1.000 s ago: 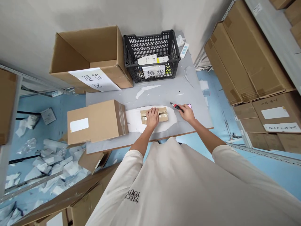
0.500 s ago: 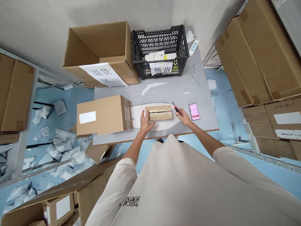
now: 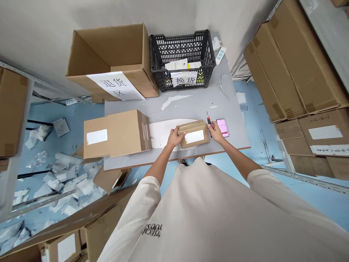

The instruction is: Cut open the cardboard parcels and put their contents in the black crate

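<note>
A small cardboard box [image 3: 199,144] is tilted on the table's front part, with a white label on the side that faces me. My left hand [image 3: 173,139] grips its left end, thumb lying along the label side. At the box's right end, my right hand [image 3: 216,132] is closed around a red and black craft knife [image 3: 209,120], its thin blade pointing away from me. Those right fingers are at the box edge, but whether they press on it I cannot tell. Under the box lies a white sheet [image 3: 162,133]. A pink-screened phone [image 3: 223,126] rests just beyond my right hand.
A larger carton [image 3: 124,133] lies at the table's left. Behind stand an open cardboard box [image 3: 151,82] with a paper sign and a black plastic crate [image 3: 182,37] holding packets. Shelves with cartons [image 3: 300,69] flank the right; white wrappings [image 3: 68,174] litter the floor at left.
The small box has turned so its labelled side shows, and it has shifted right towards the front edge. My left hand moved right with it; the knife now points more straight away.
</note>
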The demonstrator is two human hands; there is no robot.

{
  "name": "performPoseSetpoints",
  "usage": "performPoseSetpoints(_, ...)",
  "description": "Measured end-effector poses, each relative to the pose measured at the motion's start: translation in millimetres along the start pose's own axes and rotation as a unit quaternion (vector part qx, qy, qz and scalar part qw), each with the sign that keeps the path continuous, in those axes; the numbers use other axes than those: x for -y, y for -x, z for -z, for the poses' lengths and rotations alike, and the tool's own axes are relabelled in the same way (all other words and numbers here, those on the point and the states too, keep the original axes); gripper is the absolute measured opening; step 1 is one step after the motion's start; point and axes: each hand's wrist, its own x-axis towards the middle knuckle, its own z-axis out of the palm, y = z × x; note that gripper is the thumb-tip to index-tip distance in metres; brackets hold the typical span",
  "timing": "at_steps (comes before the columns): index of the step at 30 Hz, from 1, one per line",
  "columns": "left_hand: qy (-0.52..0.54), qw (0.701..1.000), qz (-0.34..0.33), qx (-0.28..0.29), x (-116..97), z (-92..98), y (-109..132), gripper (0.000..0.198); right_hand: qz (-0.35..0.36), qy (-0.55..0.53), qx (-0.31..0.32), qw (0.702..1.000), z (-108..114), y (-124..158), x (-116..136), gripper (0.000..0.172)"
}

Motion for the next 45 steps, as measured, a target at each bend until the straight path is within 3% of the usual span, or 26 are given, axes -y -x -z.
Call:
performPoseSetpoints(7,0.053,0.998,-0.018,-0.026,3,-20.4,-24,0.09,-0.019,-0.051,-0.021,0.998,2,-2,-13,0.062)
performPoseSetpoints(13,0.073,0.997,0.012,0.008,29,-33.7,-3,0.092,-0.038,0.006,-0.012,0.999,0,3,-34,0.068)
performPoseSetpoints(18,0.114,0.993,0.019,0.031,30,-40.4,10,0.084,-0.076,0.029,0.012,0.997,-4,12,-40,0.064)
performPoseSetpoints(23,0.108,0.994,0.032,-0.002,18,-29.7,19,0.062,-0.062,0.006,-0.006,0.998,-3,17,-32,0.06)
performPoseSetpoints(28,0.04,0.998,0.03,-0.035,6,-8.6,32,0.053,-0.056,-0.027,-0.028,0.998,5,13,-18,0.058)
performPoseSetpoints(32,0.024,0.998,0.036,-0.042,-2,-3.9,32,0.044,-0.069,-0.045,-0.035,0.996,2,6,-12,0.056)
performPoseSetpoints(38,0.057,0.994,-0.057,-0.073,-7,-13.8,24,0.052,-0.045,-0.096,-0.036,0.994,-6,-11,-1,0.058)
performPoseSetpoints(42,-0.009,0.987,-0.141,-0.079,-3,-19.1,32,0.046,-0.014,0.001,-0.031,0.999,5,-15,18,0.061)
performPoseSetpoints(45,-0.088,0.978,-0.177,-0.073,0,-21.2,42,0.053,0.037,0.11,-0.004,0.993,16,-12,41,0.065)
